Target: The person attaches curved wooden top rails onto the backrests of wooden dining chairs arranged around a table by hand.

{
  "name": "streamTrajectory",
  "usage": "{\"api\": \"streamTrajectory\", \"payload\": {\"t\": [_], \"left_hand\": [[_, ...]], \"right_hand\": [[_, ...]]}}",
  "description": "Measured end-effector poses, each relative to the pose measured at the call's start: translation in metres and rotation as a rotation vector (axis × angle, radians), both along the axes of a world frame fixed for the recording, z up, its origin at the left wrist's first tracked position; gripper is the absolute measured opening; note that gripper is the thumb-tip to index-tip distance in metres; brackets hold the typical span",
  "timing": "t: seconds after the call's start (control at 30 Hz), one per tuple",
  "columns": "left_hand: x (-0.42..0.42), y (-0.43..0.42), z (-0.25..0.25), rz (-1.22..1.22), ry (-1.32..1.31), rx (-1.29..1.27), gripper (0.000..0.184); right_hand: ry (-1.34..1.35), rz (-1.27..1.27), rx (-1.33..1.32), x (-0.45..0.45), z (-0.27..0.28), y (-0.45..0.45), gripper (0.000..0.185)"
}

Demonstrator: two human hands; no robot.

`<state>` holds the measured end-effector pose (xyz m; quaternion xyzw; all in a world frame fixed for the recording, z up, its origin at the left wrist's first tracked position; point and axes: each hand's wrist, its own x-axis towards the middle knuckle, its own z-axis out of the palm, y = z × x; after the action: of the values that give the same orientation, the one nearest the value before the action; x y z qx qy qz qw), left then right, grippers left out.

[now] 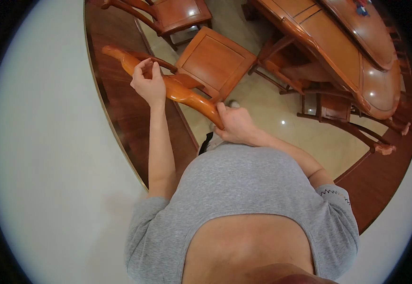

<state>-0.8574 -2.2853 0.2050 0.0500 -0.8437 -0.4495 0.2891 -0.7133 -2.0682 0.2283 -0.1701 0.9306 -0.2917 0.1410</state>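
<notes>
1. Left arm [161,142] reaches forward; right arm [293,151] bends close to the body [248,177].
2. The chair's [215,61] top rail [187,97] slants from far left to near right, before the body.
3. Left hand [149,85], over the rail: fingers curled, thumb gap narrow; contents unclear.
4. Right hand [237,124] grips the rail's near end.

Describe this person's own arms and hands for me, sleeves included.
The left hand and right hand are bare: no gloves, and no watch or bracelet shows on either wrist. The forearms are uncovered. The shirt is heathered grey, with short sleeves; a dark zigzag line runs near the edge of the right one.
</notes>
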Motion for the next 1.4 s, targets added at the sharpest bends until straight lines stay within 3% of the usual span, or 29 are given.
{"api": "streamTrajectory", "payload": {"t": [0.1, 0.33, 0.63, 1.17, 1.4], "left_hand": [[0.009, 0.001, 0.002, -0.079, 0.011, 0.006, 0.014], [0.011, 0.011, 0.007, -0.020, -0.002, -0.128, 0.008], [0.009, 0.013, 0.004, 0.001, -0.059, 0.012, 0.006], [0.016, 0.017, 0.020, 0.064, -0.007, -0.051, 0.006], [0.028, 0.028, 0.020, 0.037, -0.004, -0.255, 0.007]], "right_hand": [[0.016, 0.010, -0.016, -0.002, 0.005, 0.002, 0.036], [-0.086, 0.071, -0.021, -0.007, -0.006, 0.009, 0.048], [-0.148, 0.173, 0.001, -0.020, 0.000, 0.015, 0.049], [-0.204, 0.165, 0.057, -0.027, 0.027, 0.026, 0.054], [-0.314, 0.139, 0.095, -0.018, 0.031, 0.032, 0.060]]}}
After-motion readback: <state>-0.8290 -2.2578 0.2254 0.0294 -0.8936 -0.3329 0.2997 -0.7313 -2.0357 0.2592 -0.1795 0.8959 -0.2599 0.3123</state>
